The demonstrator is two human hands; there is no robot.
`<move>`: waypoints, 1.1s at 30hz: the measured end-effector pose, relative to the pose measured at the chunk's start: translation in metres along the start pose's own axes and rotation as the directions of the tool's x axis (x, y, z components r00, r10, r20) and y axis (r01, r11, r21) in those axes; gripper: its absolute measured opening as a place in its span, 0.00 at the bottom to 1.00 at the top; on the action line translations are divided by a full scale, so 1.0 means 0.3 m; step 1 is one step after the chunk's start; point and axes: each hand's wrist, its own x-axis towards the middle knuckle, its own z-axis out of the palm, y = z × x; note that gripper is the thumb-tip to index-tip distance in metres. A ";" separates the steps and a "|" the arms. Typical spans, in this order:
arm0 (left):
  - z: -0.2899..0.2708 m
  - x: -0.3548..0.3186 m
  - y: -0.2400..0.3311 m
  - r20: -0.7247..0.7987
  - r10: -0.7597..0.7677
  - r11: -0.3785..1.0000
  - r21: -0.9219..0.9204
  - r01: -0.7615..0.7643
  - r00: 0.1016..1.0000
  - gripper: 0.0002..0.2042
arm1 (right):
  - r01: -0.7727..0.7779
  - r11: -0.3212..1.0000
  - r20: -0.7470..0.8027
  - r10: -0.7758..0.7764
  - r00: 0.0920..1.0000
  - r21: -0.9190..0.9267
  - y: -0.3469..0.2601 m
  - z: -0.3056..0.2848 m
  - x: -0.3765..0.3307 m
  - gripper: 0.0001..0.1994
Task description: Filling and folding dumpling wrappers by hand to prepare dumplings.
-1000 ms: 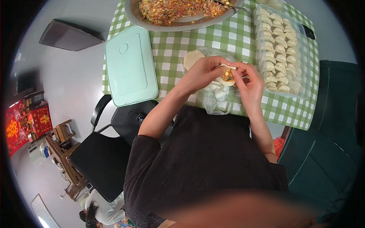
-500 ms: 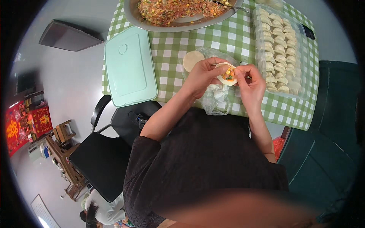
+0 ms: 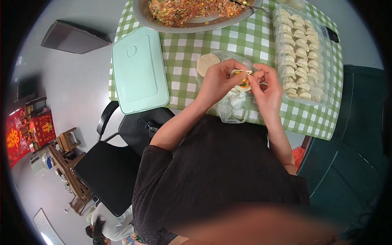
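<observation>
Between my two hands is a dumpling (image 3: 243, 83), a round pale wrapper with orange, yellow and green filling showing in its middle. My left hand (image 3: 222, 77) grips its left side, thumb toward the filling. With thumb and fingertips my right hand (image 3: 266, 83) pinches the upper right edge, where the wrapper is drawn up into a fold. Just left of my left hand, a stack of round wrappers (image 3: 208, 64) lies on a clear plastic bag (image 3: 232, 110). A clear tray (image 3: 324, 92) to the right holds rows of folded dumplings (image 3: 301, 53).
A metal basin (image 3: 192, 29) of chopped filling, with a spoon (image 3: 247, 5) in it, stands at the table's far side. The pale green lid (image 3: 141, 77) lies on the left of the checked tablecloth (image 3: 183, 45). Black chairs (image 3: 108, 175) stand left; a person (image 3: 112, 220) is lower left.
My right fingers have drawn the wrapper's upper edge inward into a fold, so less filling shows. The raised fingers of my right hand have spread a little. Nothing else has clearly moved.
</observation>
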 end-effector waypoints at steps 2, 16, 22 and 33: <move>0.000 -0.003 0.003 0.007 0.016 1.000 -0.007 -0.016 1.000 0.08 | -0.095 0.988 0.049 0.090 0.995 0.122 -0.002 -0.002 0.000 0.03; -0.014 -0.021 0.037 0.104 -0.175 0.950 -0.245 0.195 0.979 0.13 | 0.019 0.998 -0.027 -0.017 0.999 0.064 0.047 -0.015 -0.015 0.02; 0.012 -0.020 0.034 0.041 -0.139 0.963 -0.228 0.145 0.989 0.09 | 0.076 0.997 -0.036 -0.076 0.996 -0.004 0.030 -0.024 -0.017 0.03; 0.058 -0.026 0.000 -0.103 0.165 0.985 0.077 -0.157 0.981 0.06 | 0.213 0.961 0.022 -0.212 0.977 -0.178 0.013 -0.024 -0.017 0.05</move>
